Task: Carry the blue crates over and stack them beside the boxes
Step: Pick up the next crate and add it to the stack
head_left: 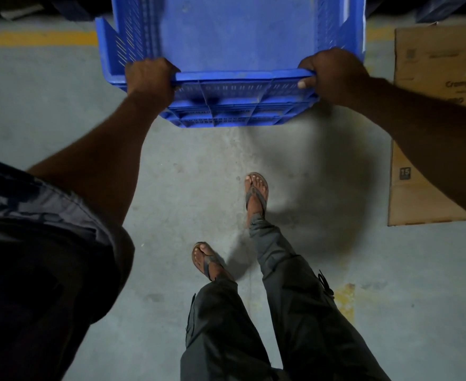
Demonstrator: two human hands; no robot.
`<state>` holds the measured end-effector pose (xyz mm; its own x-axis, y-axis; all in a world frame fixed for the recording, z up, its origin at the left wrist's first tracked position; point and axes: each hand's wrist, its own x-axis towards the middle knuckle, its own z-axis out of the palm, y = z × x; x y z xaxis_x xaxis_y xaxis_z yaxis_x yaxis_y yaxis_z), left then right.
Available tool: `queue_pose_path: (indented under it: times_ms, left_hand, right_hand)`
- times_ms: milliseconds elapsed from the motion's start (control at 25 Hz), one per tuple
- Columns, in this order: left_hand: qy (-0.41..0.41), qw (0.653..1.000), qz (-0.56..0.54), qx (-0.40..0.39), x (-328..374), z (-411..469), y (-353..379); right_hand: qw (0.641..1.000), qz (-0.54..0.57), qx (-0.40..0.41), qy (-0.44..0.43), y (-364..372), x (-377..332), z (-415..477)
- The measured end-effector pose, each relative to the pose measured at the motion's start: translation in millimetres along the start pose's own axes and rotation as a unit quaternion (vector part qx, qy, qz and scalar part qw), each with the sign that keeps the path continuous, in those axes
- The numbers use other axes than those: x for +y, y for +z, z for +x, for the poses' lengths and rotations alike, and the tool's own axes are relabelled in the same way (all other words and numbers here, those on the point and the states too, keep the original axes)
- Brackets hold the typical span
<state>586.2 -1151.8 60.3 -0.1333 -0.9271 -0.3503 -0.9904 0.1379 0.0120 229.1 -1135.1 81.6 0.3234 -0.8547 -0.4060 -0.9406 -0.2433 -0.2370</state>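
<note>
Both hands, left hand (149, 78) and right hand (329, 74), are clamped on the near rim of the blue crate (234, 37), top center. Looks empty, stiff and light; corner grips seem right.

Dim grey concrete floor (193, 160) carries a worn yellow painted line (36, 38) under patchy overhead light.

A warehouse or storeroom: bare concrete floor (193, 166) with a yellow painted line (36, 38) at ten o'clock, a printed cardboard box (429, 111) at three o'clock.
</note>
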Motion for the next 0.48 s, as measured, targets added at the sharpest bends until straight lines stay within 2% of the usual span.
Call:
queue_pose_path:
  times_ms: [80, 240, 360, 480]
  left_hand:
    - [0.008, 1.000, 0.007, 0.020, -5.8, 2.0, 4.7]
    - [0.010, 1.000, 0.023, 0.009, -4.2, 0.8, 13.4]
    - [0.022, 1.000, 0.018, -0.001, 0.0, -1.8, 16.2]
    - [0.023, 0.999, -0.008, 0.039, -5.1, -26.2, 1.7]
  right_hand:
    - [1.000, -0.003, 0.013, -0.001, 1.4, -2.2, 2.7]
    - [0.999, -0.005, 0.026, 0.040, 18.5, -2.4, -2.0]
    - [0.996, -0.062, 0.018, 0.069, 28.2, -7.0, -9.9]
    - [0.989, -0.083, 0.049, 0.116, 21.0, -21.5, -25.9]
